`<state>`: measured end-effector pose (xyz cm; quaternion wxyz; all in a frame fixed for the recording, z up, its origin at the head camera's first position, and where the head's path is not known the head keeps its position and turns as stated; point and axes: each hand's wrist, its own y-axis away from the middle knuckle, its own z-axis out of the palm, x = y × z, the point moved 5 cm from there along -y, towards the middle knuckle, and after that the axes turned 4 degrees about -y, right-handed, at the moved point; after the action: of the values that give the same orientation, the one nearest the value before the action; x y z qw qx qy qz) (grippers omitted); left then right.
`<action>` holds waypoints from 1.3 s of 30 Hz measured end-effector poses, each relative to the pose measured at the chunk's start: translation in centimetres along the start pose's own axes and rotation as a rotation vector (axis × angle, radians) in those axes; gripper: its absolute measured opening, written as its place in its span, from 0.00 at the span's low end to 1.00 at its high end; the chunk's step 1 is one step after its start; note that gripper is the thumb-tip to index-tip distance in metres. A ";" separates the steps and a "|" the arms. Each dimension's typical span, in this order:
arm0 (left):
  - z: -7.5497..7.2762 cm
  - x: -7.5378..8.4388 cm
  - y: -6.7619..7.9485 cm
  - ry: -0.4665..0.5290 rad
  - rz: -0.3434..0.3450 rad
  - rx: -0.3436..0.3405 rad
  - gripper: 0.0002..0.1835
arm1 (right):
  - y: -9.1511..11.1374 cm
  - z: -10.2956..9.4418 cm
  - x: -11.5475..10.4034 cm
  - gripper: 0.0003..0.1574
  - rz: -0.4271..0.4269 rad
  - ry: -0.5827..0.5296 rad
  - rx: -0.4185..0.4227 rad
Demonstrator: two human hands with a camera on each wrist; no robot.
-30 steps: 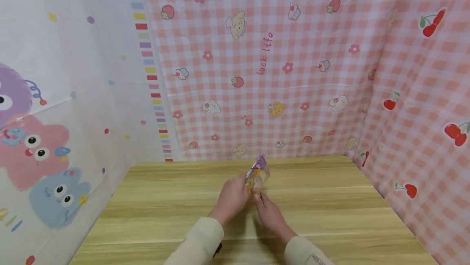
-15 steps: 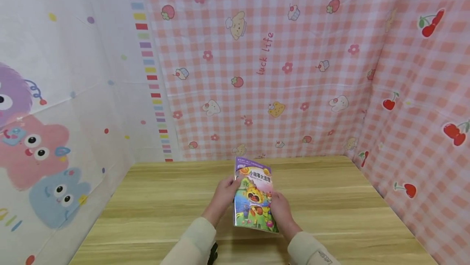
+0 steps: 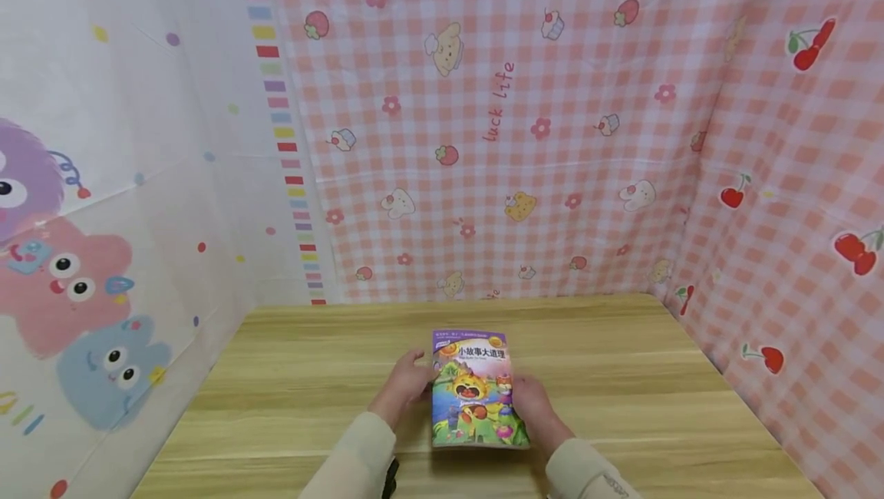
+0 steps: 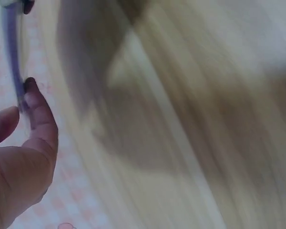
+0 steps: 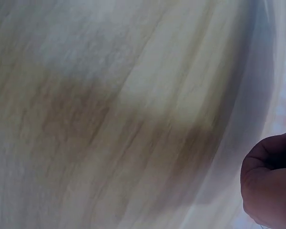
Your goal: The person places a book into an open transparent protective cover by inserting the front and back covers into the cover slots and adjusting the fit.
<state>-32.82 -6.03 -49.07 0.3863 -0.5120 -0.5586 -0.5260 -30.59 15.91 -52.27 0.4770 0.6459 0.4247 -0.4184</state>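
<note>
A children's story book (image 3: 473, 395) with a purple top band, large Chinese lettering and a cartoon animal cover faces up in the head view. It is close over the table, its cover turned towards the head camera. My left hand (image 3: 406, 380) is at the left edge; in the left wrist view the book's thin purple edge (image 4: 13, 62) lies between thumb and fingertips. At the opposite edge my right hand (image 3: 535, 407) grips the book, its fingers partly hidden behind it. Only part of that curled hand (image 5: 269, 179) shows in the right wrist view.
The wood-grain table (image 3: 331, 376) spreads around both hands. Behind it hangs a pink checked cloth (image 3: 587, 161), continuing along the right side. A white cloth with cartoon monsters (image 3: 79, 269) covers the left side. A small dark object (image 3: 390, 477) shows beside the left sleeve.
The book has turned from nearly edge-on to cover-up and come lower and nearer the person. The left thumb, over the cover half a second ago, is now off its face; the right hand stays at the edge.
</note>
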 end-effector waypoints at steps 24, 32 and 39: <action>1.7 -2.2 2.5 -1.121 0.197 -0.309 0.57 | 0.7 2.4 2.3 0.47 -0.676 1.146 -0.257; 1.4 -2.3 3.0 -1.198 0.151 -0.327 0.65 | 0.6 2.4 2.8 0.49 -0.661 1.111 -0.254; 1.5 -2.4 3.0 -1.262 0.126 -0.339 0.68 | 1.5 2.3 2.4 0.51 -0.649 1.084 -0.240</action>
<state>-29.35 -5.20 -51.05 -0.0714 -0.8078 -0.5563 -0.1816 -28.78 13.73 -54.58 0.1127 0.5465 0.8232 -0.1052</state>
